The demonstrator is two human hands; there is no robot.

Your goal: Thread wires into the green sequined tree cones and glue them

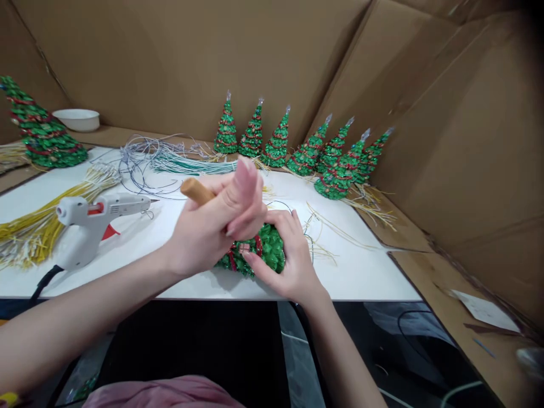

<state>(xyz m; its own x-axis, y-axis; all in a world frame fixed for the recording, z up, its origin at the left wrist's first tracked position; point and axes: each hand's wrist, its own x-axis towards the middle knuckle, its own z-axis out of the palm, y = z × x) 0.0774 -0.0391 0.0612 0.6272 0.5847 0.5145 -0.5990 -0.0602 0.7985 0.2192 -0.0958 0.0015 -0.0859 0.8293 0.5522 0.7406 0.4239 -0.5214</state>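
Observation:
My left hand (216,218) is closed round the tan wooden handle (196,191) of a tool, whose working end is hidden behind my fingers. Below that fist lies a small green Christmas tree (272,249) with red garland, on its side near the table's front edge. My right hand (293,255) wraps the tree's wide end, fingers over the far side and thumb on the near side by a small pinkish ornament (243,248). A thin dark wire loops up behind my right fingers.
A white glue gun (85,226) lies left, beside bundled yellow wires (51,212). White and green wires (191,161) spread behind my hands. Several finished-looking trees (278,139) stand along the cardboard wall (191,62). A larger tree (45,133) and a white bowl (79,120) are back left.

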